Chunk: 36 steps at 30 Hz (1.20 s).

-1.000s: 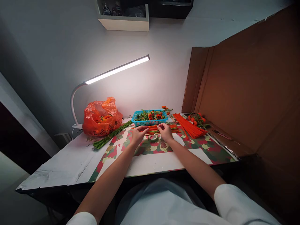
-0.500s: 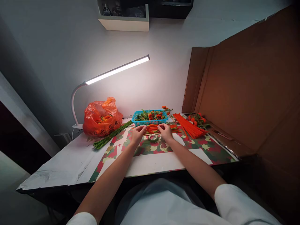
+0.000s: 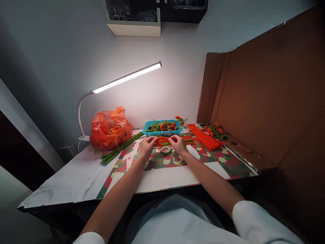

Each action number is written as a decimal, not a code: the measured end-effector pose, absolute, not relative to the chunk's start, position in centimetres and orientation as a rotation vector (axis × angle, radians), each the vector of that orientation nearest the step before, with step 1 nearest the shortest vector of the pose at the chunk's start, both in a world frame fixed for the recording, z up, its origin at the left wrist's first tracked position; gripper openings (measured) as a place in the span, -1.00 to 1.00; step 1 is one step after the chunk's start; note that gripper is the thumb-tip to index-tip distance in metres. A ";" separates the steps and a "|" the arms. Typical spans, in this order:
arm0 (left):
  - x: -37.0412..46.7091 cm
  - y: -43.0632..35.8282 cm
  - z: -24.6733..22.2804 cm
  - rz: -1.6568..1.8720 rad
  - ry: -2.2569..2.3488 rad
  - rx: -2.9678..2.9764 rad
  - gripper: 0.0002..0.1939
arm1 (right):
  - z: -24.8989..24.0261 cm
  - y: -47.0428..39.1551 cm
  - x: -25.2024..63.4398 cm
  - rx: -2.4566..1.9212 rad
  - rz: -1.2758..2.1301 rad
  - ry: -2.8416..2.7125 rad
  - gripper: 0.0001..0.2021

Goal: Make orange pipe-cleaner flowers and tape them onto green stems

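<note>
Between my two hands runs a coiled orange pipe cleaner (image 3: 163, 138), above the middle of the table. My left hand (image 3: 149, 145) pinches its left end, with thumb and fingers closed. The other end sits in the closed fingertips of my right hand (image 3: 178, 144). Just below lies a roll of green tape (image 3: 166, 153). Loose orange and green stems (image 3: 189, 140) lie behind and beside my right hand, partly hidden by it. A fanned bundle of orange pipe cleaners (image 3: 207, 137) rests farther right.
A blue basket (image 3: 162, 134) of orange flowers stands behind my hands. Left are a bundle of green stems (image 3: 122, 147), an orange plastic bag (image 3: 111, 130) and a lit lamp (image 3: 127, 78). More orange flowers (image 3: 213, 129) and a cardboard wall (image 3: 266, 88) are on the right.
The orange pipe cleaner went from a raised, arched loop to a flatter, lower line between my hands. My hands have come slightly closer together, and both still grip it.
</note>
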<state>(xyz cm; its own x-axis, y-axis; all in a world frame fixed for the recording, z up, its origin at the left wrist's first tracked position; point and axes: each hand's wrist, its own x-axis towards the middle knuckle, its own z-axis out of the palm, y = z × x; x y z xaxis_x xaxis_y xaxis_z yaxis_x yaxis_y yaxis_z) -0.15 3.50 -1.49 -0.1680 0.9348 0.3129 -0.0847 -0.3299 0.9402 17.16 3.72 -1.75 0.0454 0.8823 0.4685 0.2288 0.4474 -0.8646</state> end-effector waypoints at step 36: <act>-2.7 4.9 -1.4 1.796 1.304 1.056 -0.69 | -1.1 3.7 17.2 -0.886 1.111 -1.610 -0.66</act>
<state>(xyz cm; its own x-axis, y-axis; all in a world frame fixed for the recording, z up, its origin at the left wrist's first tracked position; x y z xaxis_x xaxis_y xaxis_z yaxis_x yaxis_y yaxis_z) -2.72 4.89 -1.41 -0.4480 0.8661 0.2220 -0.0570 -0.2755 0.9596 17.25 3.71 -1.12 -0.2821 0.9116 0.2991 0.0441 0.3238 -0.9451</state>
